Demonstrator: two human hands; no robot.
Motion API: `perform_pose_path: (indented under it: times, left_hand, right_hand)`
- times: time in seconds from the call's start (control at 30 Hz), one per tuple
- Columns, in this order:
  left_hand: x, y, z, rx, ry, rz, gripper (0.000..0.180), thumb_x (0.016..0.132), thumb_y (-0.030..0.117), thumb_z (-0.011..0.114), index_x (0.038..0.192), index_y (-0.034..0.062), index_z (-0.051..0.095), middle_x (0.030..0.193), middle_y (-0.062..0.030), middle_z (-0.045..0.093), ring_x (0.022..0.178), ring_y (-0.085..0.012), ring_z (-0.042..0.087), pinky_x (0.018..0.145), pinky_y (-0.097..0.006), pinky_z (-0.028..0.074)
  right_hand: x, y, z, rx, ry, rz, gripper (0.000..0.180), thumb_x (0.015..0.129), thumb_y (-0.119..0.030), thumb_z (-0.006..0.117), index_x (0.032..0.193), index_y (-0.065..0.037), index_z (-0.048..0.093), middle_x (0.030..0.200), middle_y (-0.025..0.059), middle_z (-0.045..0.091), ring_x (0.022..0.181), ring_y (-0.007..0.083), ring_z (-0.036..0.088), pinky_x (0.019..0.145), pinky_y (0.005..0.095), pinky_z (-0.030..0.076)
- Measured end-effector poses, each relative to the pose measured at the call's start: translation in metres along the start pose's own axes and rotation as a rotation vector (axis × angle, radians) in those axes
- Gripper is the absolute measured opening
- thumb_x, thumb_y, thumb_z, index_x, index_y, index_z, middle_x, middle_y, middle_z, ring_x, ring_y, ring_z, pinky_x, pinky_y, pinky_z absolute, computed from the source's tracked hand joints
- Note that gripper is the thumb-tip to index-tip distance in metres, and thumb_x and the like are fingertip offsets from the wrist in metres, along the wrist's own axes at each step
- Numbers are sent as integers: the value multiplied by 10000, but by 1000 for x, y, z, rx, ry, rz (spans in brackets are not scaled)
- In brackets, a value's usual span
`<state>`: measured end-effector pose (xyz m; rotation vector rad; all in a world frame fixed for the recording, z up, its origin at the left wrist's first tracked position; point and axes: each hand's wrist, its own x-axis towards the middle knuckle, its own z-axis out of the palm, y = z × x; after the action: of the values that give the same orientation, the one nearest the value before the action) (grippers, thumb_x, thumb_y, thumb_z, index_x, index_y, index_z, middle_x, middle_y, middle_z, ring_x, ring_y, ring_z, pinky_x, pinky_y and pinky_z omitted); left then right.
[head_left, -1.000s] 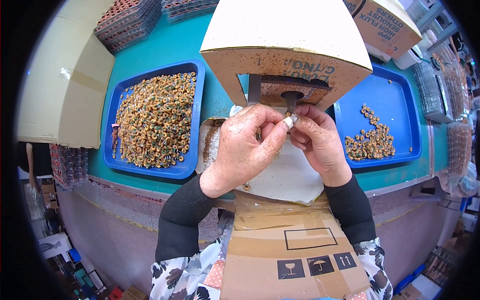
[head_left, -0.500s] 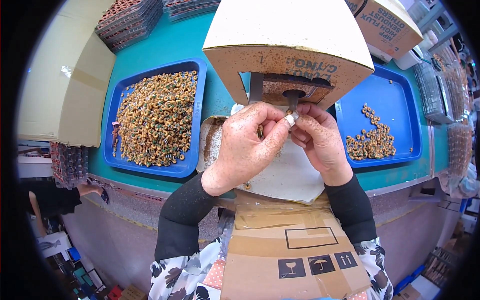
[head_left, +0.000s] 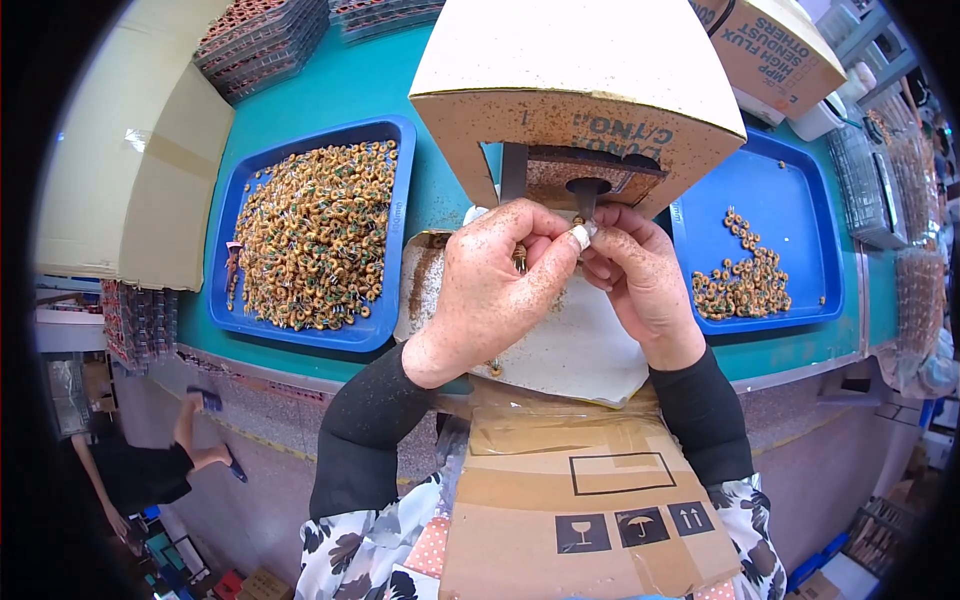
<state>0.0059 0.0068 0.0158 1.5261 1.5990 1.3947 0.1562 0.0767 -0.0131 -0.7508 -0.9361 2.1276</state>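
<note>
Both my hands meet in front of the dark tapered spindle (head_left: pixel 588 200) that sticks out under a cardboard hood. My left hand (head_left: pixel 492 285) is closed, thumb and forefinger pinching a small ring-shaped wire coil (head_left: pixel 578 220) against the spindle's tip. Another ring coil (head_left: pixel 520 258) is tucked among its curled fingers. White tape (head_left: pixel 580 238) wraps a digit at the pinch. From the other side, my right hand (head_left: pixel 640 280) pinches at the same coil, its fingertips partly hidden. Brown dust speckles both hands. Below them lies a dusty white sheet (head_left: pixel 590 355) with a single coil (head_left: pixel 494 368) near its edge.
On the left, a blue tray (head_left: pixel 402 190) holds a heap of ring coils; another blue tray (head_left: pixel 820 250) on the right holds a smaller pile. The cardboard hood (head_left: pixel 580 60) stands ahead. A carton (head_left: pixel 590 460) lies before me. Stacked trays (head_left: pixel 262 45) stand far left.
My hands stay at the spindle, nearly unmoved, still pinching the coil. At the lower left, another person on the floor has come further into view, moving right.
</note>
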Motion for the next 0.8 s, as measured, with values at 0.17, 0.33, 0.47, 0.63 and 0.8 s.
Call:
perform_pose_path:
  times: [0.17,0.33,0.47,0.63,0.8]
  left_hand:
    - [2,5,-1,26,-5,9,105,814,97,658,788,1,622,638,-49,557,562,-117,511,525,-283,422]
    - [2,6,-1,28,-5,-8,109,814,98,657,784,1,619,635,-51,553,561,-124,509,528,-286,419]
    - [1,5,0,48,9,15,105,812,98,660,786,4,619,635,-53,552,556,-126,508,521,-287,413]
    - [-2,4,1,70,10,61,94,805,86,667,798,6,620,644,-56,555,555,-126,509,520,-282,410]
    - [-10,-1,2,41,28,116,106,794,53,693,859,-4,631,657,19,513,589,-47,436,529,-213,376]
  right_hand:
    - [-1,-1,2,37,5,24,116,853,-122,642,940,-63,593,726,-30,542,591,40,426,512,188,301]
    - [-1,-1,3,55,8,41,115,855,-125,639,935,-59,590,717,-34,526,583,41,418,511,188,296]
    - [-1,-2,3,54,-5,41,110,858,-125,635,932,-60,587,705,-41,508,581,41,411,510,191,291]
    - [-1,-1,0,45,-29,30,107,861,-127,636,926,-60,585,699,-44,499,582,43,405,507,195,287]
    - [-6,-2,-2,-43,-39,41,159,864,-151,654,953,-34,592,725,-34,519,599,47,411,525,198,306]
